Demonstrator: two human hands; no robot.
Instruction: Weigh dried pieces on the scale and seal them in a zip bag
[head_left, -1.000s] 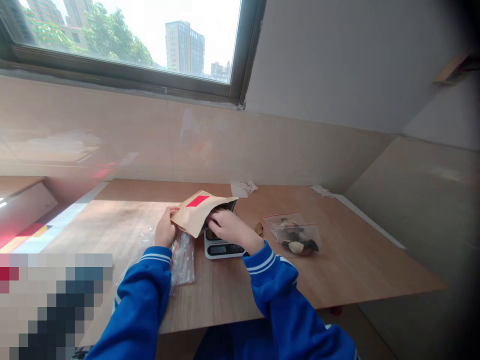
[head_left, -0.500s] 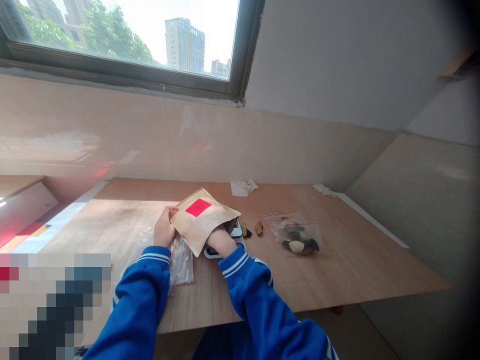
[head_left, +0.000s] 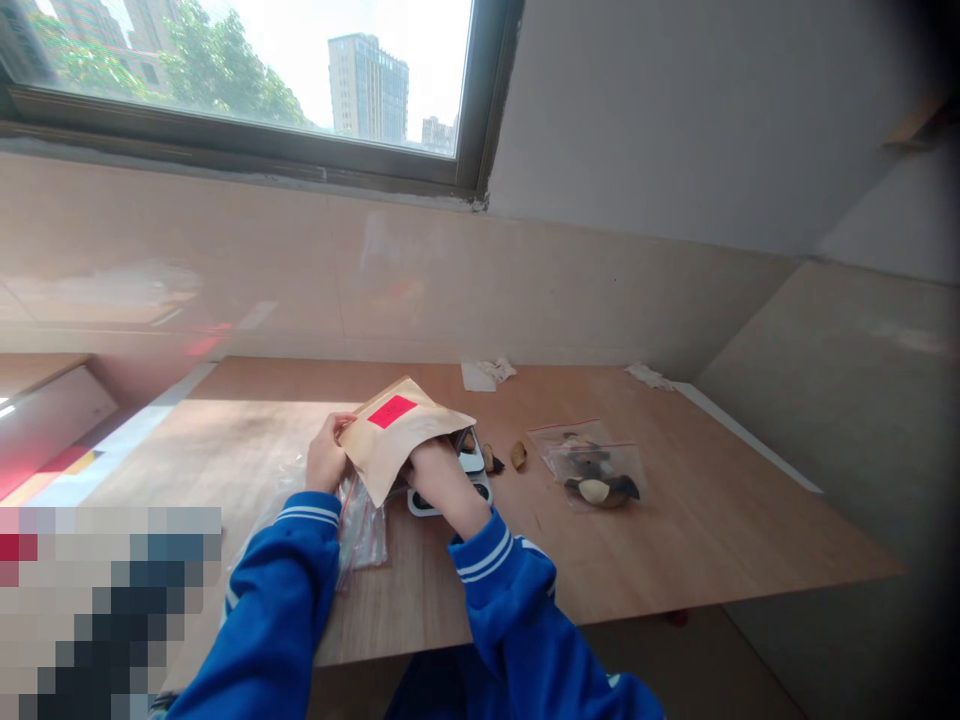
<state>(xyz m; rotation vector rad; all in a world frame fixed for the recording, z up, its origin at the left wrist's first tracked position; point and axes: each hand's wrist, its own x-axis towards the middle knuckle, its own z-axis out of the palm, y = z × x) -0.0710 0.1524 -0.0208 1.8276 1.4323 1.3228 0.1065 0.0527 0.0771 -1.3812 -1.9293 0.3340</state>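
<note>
Bag point(head_left: 394, 445) over table point(head_left: 697, 520) near window point(head_left: 262, 80)

The left forearm point(head_left: 289, 565) is slanting forward, the left hand point(head_left: 326, 455) gripping with bent fingers; the right forearm point(head_left: 517, 595) is angling inward — the right hand point(head_left: 436, 475) is leaning leftward, its wrist bare, its fingers hiding from view.
</note>
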